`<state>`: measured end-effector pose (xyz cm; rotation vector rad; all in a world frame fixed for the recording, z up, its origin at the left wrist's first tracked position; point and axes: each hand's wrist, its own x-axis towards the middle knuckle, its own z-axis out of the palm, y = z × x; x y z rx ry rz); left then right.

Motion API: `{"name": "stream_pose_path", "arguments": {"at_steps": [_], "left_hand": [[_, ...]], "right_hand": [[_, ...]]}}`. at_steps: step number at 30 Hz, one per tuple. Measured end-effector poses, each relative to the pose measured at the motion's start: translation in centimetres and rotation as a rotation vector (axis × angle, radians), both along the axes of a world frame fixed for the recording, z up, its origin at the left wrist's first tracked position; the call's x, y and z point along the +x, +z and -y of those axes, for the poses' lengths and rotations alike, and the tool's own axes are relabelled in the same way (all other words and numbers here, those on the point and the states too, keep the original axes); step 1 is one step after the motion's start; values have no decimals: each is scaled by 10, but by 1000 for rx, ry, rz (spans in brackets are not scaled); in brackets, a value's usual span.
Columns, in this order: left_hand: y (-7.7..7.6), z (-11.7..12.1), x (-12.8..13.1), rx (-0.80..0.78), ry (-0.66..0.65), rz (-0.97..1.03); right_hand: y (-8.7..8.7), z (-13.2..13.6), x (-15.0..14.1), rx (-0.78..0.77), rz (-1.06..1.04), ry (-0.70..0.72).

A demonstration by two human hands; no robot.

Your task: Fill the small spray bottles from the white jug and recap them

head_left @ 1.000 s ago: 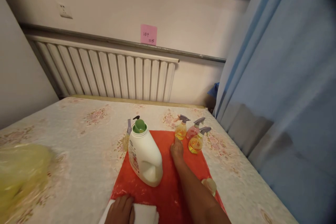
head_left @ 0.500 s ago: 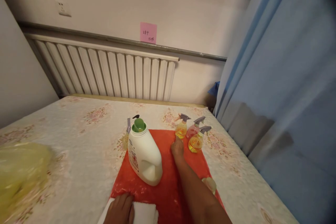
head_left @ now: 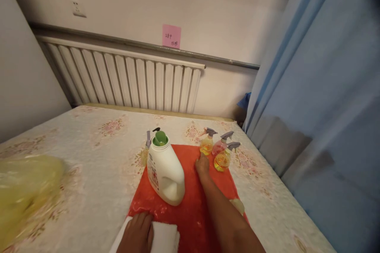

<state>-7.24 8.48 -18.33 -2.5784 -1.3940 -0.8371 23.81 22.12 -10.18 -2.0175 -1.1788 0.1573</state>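
My left hand (head_left: 139,231) lies flat over a folded white towel (head_left: 164,237) at the near edge of a red cloth (head_left: 192,209), fingers stretched out. Farther off, my right hand (head_left: 202,164) is closed low over the red cloth, right by the base of a yellow spray bottle (head_left: 206,145); what its fingers grip, if anything, is hidden. Next to that bottle stand a pink spray bottle (head_left: 219,147) and another yellow spray bottle (head_left: 222,161). A big white jug (head_left: 166,174) with a green cup-like piece (head_left: 160,138) in its mouth stands upright between my hands.
Behind the jug is a partly hidden pump or spray bottle (head_left: 149,140). A pale round item (head_left: 237,206) sits beside my right forearm. A yellow plastic bag (head_left: 28,193) lies at left on the flowered bed cover (head_left: 97,174). A blue curtain (head_left: 314,106) hangs at right; a radiator (head_left: 127,79) stands behind.
The view has shifted slightly, so everything appears a little to the right. Both hands keep their places, the left on the towel and the right by the yellow spray bottle.
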Motion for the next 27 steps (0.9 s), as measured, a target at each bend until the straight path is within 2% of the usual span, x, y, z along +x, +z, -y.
{"name": "stream_pose_path", "arguments": {"at_steps": [5, 10, 15, 21, 25, 27], "left_hand": [[16, 7, 6, -127, 21, -12], [30, 13, 11, -204, 69, -53], [34, 15, 13, -218, 83, -62], [34, 17, 13, -184, 88, -74], [31, 18, 13, -175, 91, -71], [31, 19, 13, -176, 90, -71]], "right_hand": [[-8, 11, 4, 28, -85, 44], [-9, 44, -4, 57, -180, 179], [-11, 106, -31, 82, -257, 360], [-21, 193, -87, 84, -269, 491], [-28, 243, -129, 75, -214, 609], [-31, 262, -145, 75, -71, 736]]}}
